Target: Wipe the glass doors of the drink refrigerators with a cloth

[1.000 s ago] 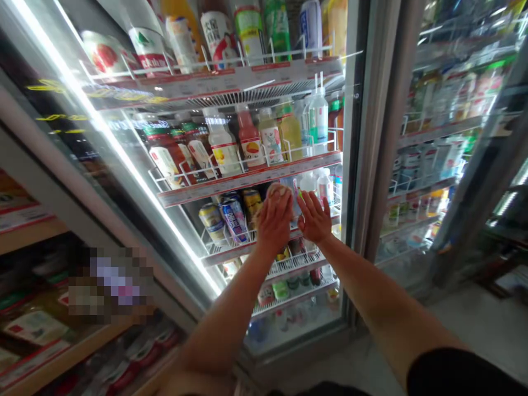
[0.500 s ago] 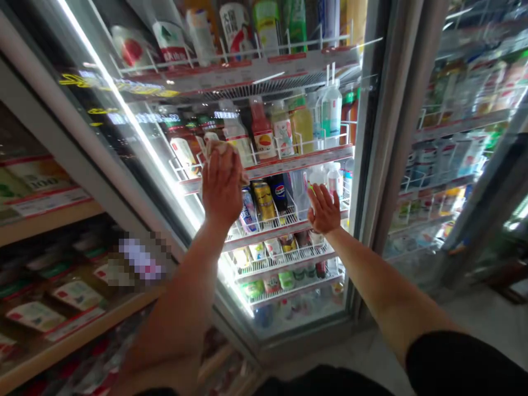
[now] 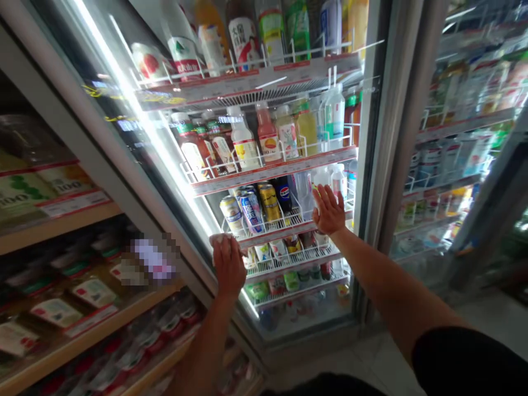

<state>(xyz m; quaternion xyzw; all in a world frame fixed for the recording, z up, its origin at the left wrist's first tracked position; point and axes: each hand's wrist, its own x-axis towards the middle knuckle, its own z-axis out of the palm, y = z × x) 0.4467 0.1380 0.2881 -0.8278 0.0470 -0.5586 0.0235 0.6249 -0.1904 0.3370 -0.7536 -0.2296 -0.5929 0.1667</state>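
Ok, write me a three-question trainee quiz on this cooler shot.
1. True or false: the right hand lies open and flat on the glass door.
2. Which hand presses the cloth to the glass? A) left hand B) right hand
3. Fill in: the cans stand one shelf ____ the bottles.

Key: 1 true; 2 A; 3 below.

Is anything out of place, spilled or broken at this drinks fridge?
Nothing stands out. The bottles and cans stand in rows on the shelves, and no spill or crack shows on the glass door. The left hand presses a cloth to the glass; the right hand lies flat on it.
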